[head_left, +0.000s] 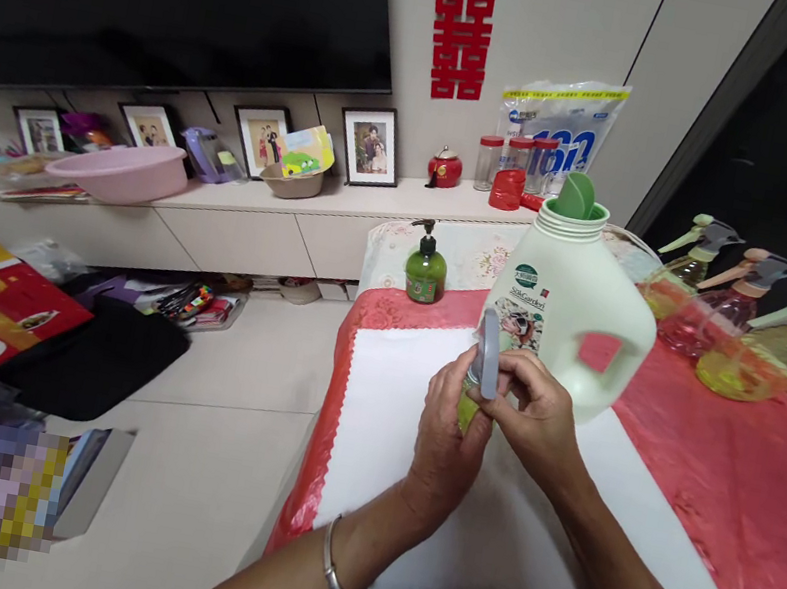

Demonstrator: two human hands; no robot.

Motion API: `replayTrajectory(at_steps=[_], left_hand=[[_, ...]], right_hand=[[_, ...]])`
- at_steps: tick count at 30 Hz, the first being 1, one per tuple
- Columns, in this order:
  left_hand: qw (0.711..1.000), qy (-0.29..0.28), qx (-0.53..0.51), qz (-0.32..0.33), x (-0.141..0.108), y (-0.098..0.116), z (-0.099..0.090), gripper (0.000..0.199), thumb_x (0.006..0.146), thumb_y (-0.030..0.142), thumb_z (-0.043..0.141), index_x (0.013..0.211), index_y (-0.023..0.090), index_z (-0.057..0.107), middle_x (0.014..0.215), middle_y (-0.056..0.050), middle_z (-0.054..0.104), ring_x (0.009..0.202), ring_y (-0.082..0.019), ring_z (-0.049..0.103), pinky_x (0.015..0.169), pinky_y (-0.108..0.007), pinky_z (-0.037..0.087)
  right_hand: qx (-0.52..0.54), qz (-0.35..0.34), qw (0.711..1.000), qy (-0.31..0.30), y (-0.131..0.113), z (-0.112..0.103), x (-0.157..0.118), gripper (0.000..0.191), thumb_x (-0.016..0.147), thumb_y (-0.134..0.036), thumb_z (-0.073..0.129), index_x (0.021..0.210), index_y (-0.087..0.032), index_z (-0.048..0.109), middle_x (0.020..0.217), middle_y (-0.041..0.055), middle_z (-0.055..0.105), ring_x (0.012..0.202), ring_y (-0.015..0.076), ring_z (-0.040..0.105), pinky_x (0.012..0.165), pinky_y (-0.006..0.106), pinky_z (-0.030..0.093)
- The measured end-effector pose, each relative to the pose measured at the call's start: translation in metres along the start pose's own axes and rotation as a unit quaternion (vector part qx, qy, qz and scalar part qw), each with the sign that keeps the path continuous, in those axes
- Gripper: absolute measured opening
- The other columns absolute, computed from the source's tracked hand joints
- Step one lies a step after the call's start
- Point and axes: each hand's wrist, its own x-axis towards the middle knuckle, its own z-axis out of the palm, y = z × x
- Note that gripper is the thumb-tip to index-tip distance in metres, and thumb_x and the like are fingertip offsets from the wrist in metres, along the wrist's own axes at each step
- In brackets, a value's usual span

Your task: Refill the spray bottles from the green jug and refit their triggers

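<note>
My left hand (443, 451) is wrapped round a small clear bottle (466, 411) of yellow-green liquid, mostly hidden by the fingers. On its top is a grey cap or spray head (487, 354); its exact kind is hard to make out. My right hand (541, 414) pinches this grey top at its lower right side. Just behind both hands stands a large pale green detergent jug (563, 274) with a handle. A darker green cap (576, 197) sits tilted in its open mouth. Beneath the hands lies a white scalloped mat (374, 444).
A red plastic cover (716, 494) spreads over the table. Toward the back left stands a green pump bottle (427, 268). Several spray bottles (717, 311) line the right, near a clear bowl (741, 371) of yellow liquid. Lidded jars (488, 164) stand on the cabinet.
</note>
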Motion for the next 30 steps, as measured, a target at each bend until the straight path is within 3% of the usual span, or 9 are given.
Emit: replayTrajectory(at_steps=[4,9,17,20,24,30], left_hand=[[1.000,0.004,-0.012,0.001,0.000,0.000,0.000,0.052,0.095,0.027,0.058,0.145,0.022,0.043,0.144,-0.012,0.057,0.134,-0.027,0.053,0.113,-0.046,0.043],[1.000,0.006,-0.013,0.010,0.000,0.000,0.001,0.053,0.096,0.028,0.057,0.146,0.023,0.041,0.145,-0.012,0.056,0.135,-0.026,0.052,0.114,-0.046,0.042],[0.999,0.002,-0.027,-0.023,0.000,-0.001,0.003,0.049,0.096,0.027,0.055,0.144,0.023,0.043,0.141,-0.012,0.058,0.132,-0.028,0.055,0.112,-0.049,0.044],[0.999,-0.001,-0.025,-0.028,0.000,0.000,0.002,0.050,0.095,0.027,0.054,0.144,0.022,0.043,0.141,-0.013,0.058,0.131,-0.027,0.055,0.112,-0.048,0.043],[0.999,-0.004,-0.022,-0.024,0.001,0.003,0.000,0.048,0.096,0.027,0.051,0.143,0.021,0.043,0.142,-0.013,0.057,0.133,-0.026,0.053,0.114,-0.046,0.042],[1.000,0.002,-0.013,-0.001,0.000,0.000,0.002,0.047,0.096,0.026,0.050,0.142,0.021,0.044,0.141,-0.014,0.057,0.131,-0.026,0.053,0.112,-0.049,0.043]], right_hand=[[-0.001,0.016,1.000,-0.004,0.000,-0.001,0.000,0.022,0.088,-0.030,0.071,0.104,-0.016,0.064,0.092,0.0013,0.053,0.078,0.0085,0.050,0.073,0.019,0.043],[0.016,0.006,0.997,-0.075,-0.007,-0.013,0.004,0.024,0.097,-0.036,0.060,0.109,-0.017,0.065,0.107,0.0031,0.056,0.095,0.0109,0.056,0.081,0.020,0.046],[-0.015,0.017,0.999,0.033,-0.004,0.004,-0.002,0.025,0.087,-0.035,0.073,0.092,-0.014,0.062,0.084,-0.0002,0.051,0.072,0.0071,0.046,0.068,0.019,0.039],[-0.023,0.024,0.998,0.049,-0.006,0.009,-0.005,0.023,0.087,-0.034,0.071,0.097,-0.014,0.064,0.093,0.0011,0.055,0.082,0.0087,0.050,0.075,0.020,0.039],[-0.005,0.030,0.999,0.013,-0.010,0.008,-0.004,0.024,0.092,-0.038,0.062,0.101,-0.016,0.067,0.105,0.0023,0.058,0.100,0.0123,0.053,0.087,0.022,0.041],[0.015,0.070,0.997,0.032,-0.010,0.012,-0.006,0.028,0.088,-0.043,0.067,0.096,-0.015,0.067,0.102,0.0033,0.059,0.098,0.0142,0.055,0.088,0.024,0.041]])
